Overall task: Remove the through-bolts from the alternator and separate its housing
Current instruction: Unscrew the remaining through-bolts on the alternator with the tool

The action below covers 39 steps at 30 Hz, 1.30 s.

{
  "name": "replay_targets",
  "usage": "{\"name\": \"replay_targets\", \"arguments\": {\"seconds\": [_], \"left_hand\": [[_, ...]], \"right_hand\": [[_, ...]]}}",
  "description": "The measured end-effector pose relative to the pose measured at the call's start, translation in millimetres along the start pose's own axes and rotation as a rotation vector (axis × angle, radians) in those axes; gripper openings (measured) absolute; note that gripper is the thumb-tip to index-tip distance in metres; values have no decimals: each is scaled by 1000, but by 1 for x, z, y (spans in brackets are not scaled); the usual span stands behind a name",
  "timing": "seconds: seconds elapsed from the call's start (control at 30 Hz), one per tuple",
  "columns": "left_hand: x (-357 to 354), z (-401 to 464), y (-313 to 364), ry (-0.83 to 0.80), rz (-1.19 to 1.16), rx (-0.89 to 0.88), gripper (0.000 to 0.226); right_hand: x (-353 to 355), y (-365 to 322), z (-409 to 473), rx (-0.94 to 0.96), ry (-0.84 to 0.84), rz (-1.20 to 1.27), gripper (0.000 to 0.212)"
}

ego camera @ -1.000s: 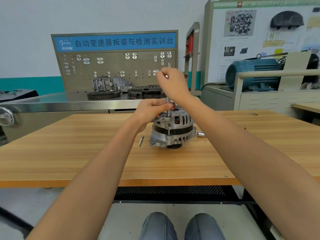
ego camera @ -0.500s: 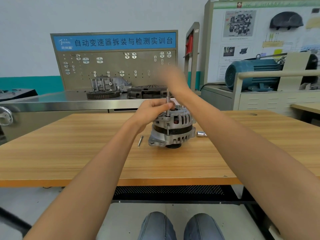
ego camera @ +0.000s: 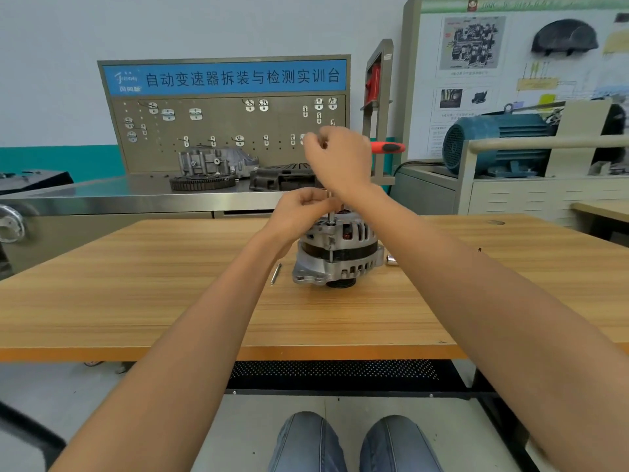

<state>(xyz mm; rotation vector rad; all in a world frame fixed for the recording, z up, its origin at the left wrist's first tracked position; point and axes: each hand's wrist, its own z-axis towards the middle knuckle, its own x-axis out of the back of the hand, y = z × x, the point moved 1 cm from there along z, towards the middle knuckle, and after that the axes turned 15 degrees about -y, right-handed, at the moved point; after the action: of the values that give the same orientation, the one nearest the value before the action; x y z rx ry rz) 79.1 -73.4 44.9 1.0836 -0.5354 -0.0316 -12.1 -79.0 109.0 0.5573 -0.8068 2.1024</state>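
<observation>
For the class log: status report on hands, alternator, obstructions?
Right hand grips red-handled driver; left hand pinches its shaft. Alternator upright, housing unseparated. Nothing in the way.

A pale wall [ego camera: 204, 25] with a teal band [ego camera: 58, 161] rises behind a steel bench [ego camera: 102, 199] carrying a blue-signed pegboard [ego camera: 228, 131]. Nearer stands a wooden table [ego camera: 136, 301]; right, a blue motor [ego camera: 493, 141] below a poster board [ego camera: 510, 63].

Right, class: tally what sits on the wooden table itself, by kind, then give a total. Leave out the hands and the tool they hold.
Alternator: 1
Loose bolt, lying left of the alternator: 1
Small silver socket-like piece, lying right of it: 1
Total on the wooden table: 3
</observation>
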Motion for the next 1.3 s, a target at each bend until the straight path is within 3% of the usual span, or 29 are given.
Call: {"name": "replay_targets", "arguments": {"seconds": [0.17,0.3,0.37,0.47,0.5,0.57,0.7,0.8,0.87,0.97,1.03,1.13,1.17,1.23,1.3], "left_hand": [[4,1,-1,-66,13,45,9],[3,3,-2,-19,-10,41,12],[3,3,-1,-4,-17,40,13],[1,3,-2,69,21,53,24],[2,3,-2,84,38,66,23],[2,3,-1,81,57,69,16],[5,2,-3,16,46,33,19],[6,3,-6,-68,8,29,11],[8,4,-7,-86,-3,34,8],[8,4,-6,-89,-8,27,8],[7,4,-7,-72,-17,28,9],[7,6,-8,-12,14,5,24],[6,5,-8,7,29,5,28],[4,4,-7,13,33,-3,27],[3,2,-5,-16,9,-12,18]], "right_hand": [[10,2,6,-93,-242,756,52],[8,-1,4,-110,-209,856,49],[1,-1,-1,-49,-108,501,40],[-10,-8,-7,-88,41,-379,31],[-13,-11,-9,-119,57,-492,36],[-15,-18,-11,-128,79,-491,42],[-9,-15,-7,-34,87,-195,34],[-3,-9,-5,49,-18,333,44],[1,-6,-3,-7,-96,699,44],[3,-5,-2,-78,-136,894,42],[1,-7,-5,-2,-95,700,40],[-10,-4,-13,-12,73,-179,18],[-13,-4,-16,-46,123,-338,21],[-13,-6,-16,-49,143,-309,22],[-8,-6,-9,-5,97,-90,24]]}}
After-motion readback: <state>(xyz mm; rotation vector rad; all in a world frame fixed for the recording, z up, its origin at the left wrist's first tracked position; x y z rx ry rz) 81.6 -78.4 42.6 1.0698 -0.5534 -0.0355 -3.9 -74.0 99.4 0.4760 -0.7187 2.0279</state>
